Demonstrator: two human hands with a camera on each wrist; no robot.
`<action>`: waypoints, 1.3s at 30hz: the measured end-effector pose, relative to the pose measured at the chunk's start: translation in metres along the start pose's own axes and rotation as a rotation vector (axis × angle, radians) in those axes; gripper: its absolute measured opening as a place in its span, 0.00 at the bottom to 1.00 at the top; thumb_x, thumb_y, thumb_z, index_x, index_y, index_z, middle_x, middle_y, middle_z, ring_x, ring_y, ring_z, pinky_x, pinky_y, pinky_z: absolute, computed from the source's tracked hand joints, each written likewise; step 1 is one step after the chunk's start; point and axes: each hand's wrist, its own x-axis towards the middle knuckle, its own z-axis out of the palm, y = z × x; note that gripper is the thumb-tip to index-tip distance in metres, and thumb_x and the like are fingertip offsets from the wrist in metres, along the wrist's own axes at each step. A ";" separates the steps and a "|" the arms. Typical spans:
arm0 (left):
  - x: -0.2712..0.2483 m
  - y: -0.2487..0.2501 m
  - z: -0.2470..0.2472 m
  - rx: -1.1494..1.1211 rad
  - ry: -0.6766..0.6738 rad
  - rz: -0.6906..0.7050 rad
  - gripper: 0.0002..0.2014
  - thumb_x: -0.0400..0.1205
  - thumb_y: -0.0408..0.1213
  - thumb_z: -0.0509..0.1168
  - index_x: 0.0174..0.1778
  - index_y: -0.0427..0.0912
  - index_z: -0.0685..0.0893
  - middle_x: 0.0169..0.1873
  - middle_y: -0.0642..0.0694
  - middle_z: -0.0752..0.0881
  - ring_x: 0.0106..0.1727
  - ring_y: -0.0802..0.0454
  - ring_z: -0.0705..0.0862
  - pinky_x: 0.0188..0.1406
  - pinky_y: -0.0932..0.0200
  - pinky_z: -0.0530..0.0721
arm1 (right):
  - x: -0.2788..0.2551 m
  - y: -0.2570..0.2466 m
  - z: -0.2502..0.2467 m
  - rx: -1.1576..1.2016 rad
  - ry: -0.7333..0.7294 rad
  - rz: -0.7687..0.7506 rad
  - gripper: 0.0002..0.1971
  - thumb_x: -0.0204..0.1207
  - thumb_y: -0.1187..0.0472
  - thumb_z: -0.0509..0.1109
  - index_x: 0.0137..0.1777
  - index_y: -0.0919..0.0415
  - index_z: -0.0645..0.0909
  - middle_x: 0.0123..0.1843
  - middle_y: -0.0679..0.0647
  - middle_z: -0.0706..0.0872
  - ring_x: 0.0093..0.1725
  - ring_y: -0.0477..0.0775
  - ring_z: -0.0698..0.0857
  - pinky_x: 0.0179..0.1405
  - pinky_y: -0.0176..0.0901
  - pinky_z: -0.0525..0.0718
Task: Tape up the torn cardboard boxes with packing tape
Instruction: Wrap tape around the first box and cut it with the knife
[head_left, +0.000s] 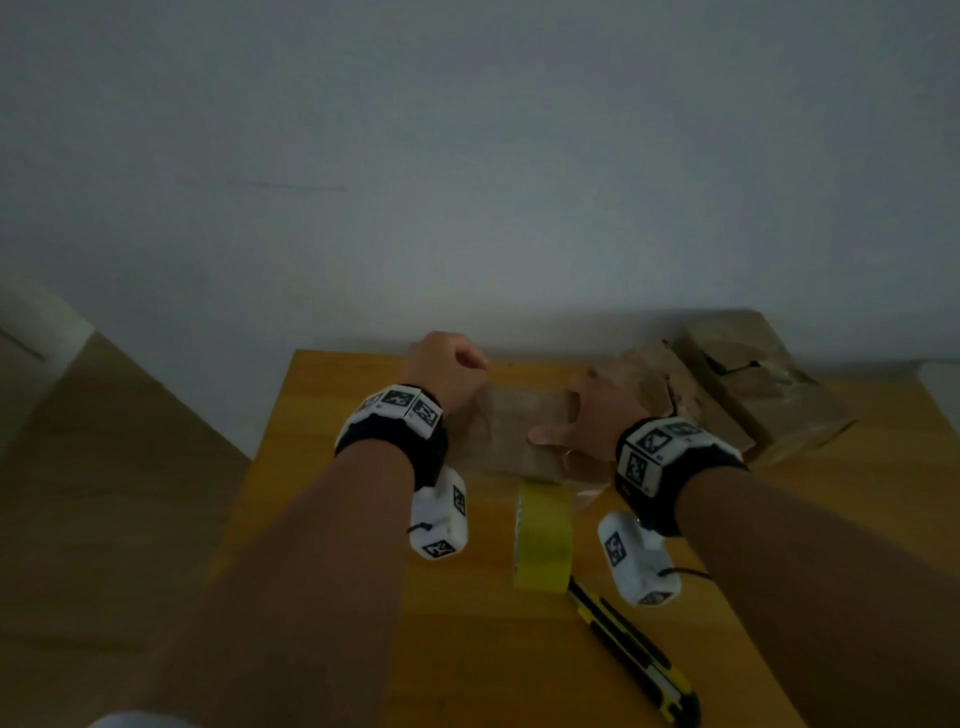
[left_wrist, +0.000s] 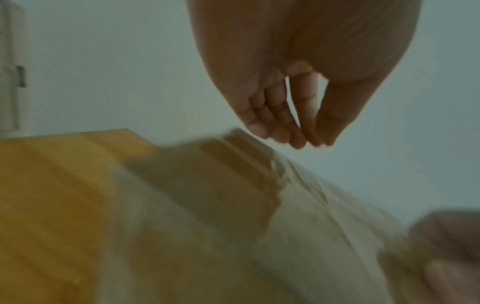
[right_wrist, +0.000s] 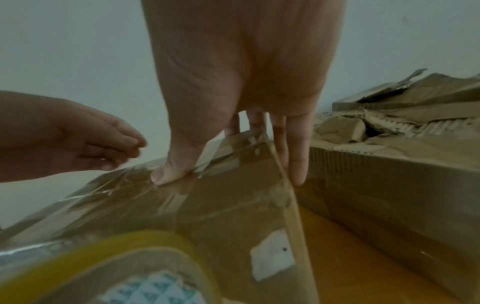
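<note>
A small brown cardboard box (head_left: 509, 436) lies on the yellow table (head_left: 353, 415), with clear packing tape (right_wrist: 124, 185) crinkled across its top. My right hand (head_left: 558, 418) lies flat on the box; its thumb (right_wrist: 168, 174) presses the tape down and its straight fingers (right_wrist: 298, 164) reach over the box's right edge. My left hand (head_left: 457, 374) hovers just above the box's far left part, fingers curled with tips meeting the thumb (left_wrist: 322, 135); nothing shows between them. The yellow tape roll (head_left: 543, 540) stands on edge against the box's near side.
Two torn cardboard boxes (head_left: 675, 400) (head_left: 763, 384) lie at the table's back right, close beside my right hand. A yellow-and-black utility knife (head_left: 628, 649) lies near the front, right of the roll. A pale wall stands right behind the table; the floor drops away to the left.
</note>
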 end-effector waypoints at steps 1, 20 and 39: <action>-0.004 0.000 -0.007 -0.028 0.032 -0.027 0.08 0.78 0.35 0.69 0.32 0.44 0.84 0.32 0.51 0.84 0.36 0.54 0.81 0.36 0.65 0.78 | 0.002 0.000 0.000 -0.004 -0.001 0.019 0.44 0.66 0.27 0.69 0.72 0.61 0.71 0.72 0.60 0.74 0.67 0.62 0.77 0.64 0.56 0.79; -0.060 0.013 0.031 -0.267 -0.505 -0.602 0.18 0.77 0.48 0.72 0.59 0.45 0.81 0.58 0.42 0.85 0.52 0.43 0.83 0.51 0.51 0.84 | -0.011 0.011 0.018 0.040 -0.008 -0.172 0.62 0.63 0.25 0.69 0.85 0.53 0.38 0.84 0.61 0.55 0.82 0.67 0.58 0.79 0.64 0.63; -0.065 0.003 0.026 -0.215 -0.681 -0.482 0.10 0.81 0.48 0.67 0.57 0.52 0.85 0.44 0.41 0.87 0.45 0.45 0.86 0.53 0.48 0.84 | -0.017 0.008 0.010 0.089 -0.016 -0.198 0.55 0.71 0.36 0.72 0.86 0.56 0.40 0.85 0.58 0.54 0.83 0.64 0.55 0.81 0.57 0.56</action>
